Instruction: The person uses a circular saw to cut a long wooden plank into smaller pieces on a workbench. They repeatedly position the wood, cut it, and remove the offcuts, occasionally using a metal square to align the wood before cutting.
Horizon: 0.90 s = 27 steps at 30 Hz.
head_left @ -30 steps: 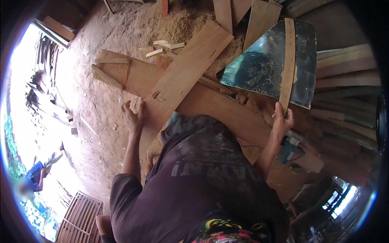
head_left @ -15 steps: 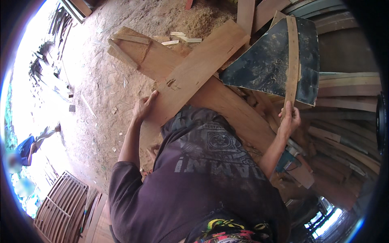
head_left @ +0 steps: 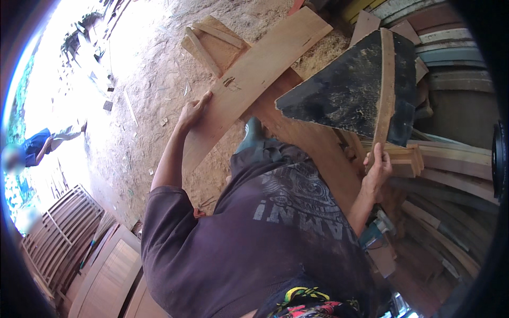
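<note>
Two holds: left hand (head_left: 192,112) grasps the plank (head_left: 260,63) by its edge, probably for balance; right hand (head_left: 378,165) clasps the strip (head_left: 387,85) across the dark panel (head_left: 342,87), handle-like.

Lower left, a slatted frame (head_left: 62,229) sat beside a wooden panel (head_left: 103,275). Far left, a person in blue (head_left: 38,147). Planks (head_left: 456,160) lay piled at right (teal power tool (head_left: 373,236) nearby).

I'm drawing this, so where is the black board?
In the head view, the black board is at upper right, right of the pale plank, its wooden strip in the right hand.
</note>
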Tool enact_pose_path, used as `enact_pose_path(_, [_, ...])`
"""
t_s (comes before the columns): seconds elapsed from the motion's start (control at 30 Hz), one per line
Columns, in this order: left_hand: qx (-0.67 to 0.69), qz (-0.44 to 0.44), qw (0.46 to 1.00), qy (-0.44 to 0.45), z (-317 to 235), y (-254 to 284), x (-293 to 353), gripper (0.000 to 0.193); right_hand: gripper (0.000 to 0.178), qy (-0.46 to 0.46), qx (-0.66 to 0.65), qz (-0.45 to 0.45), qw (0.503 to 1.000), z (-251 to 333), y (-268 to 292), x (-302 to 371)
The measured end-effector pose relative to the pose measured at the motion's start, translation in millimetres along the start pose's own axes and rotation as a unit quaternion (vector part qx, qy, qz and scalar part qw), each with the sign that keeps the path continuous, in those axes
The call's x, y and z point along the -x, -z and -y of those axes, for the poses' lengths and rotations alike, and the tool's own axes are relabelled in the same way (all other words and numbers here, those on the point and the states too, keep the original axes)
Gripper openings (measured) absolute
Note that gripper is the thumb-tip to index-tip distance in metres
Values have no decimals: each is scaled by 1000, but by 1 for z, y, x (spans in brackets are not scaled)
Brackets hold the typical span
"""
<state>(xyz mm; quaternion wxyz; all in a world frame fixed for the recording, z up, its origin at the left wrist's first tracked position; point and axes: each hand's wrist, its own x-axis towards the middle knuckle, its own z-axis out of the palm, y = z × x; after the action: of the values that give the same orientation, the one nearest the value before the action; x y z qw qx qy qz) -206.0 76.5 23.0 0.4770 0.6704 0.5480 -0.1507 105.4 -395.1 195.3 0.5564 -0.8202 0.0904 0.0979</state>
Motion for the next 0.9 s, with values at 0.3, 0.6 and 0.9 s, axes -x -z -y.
enact_pose_path(0.3, [-90, -49, 994, -25, -25, -26, -18, 87, 37, -30, -31, 133, 990, -41, -105, -22])
enact_pose_path(0.6, [-67, -74, 995, 26, 38, -6, -13, 83, 42, -16, 47, 289, 956, -47, -182, -19])
enact_pose_path(0.9, [26, -47, 998, -28, 52, 6, -32, 78, 49, 4, 47, 392, 919, -56, -263, -76])
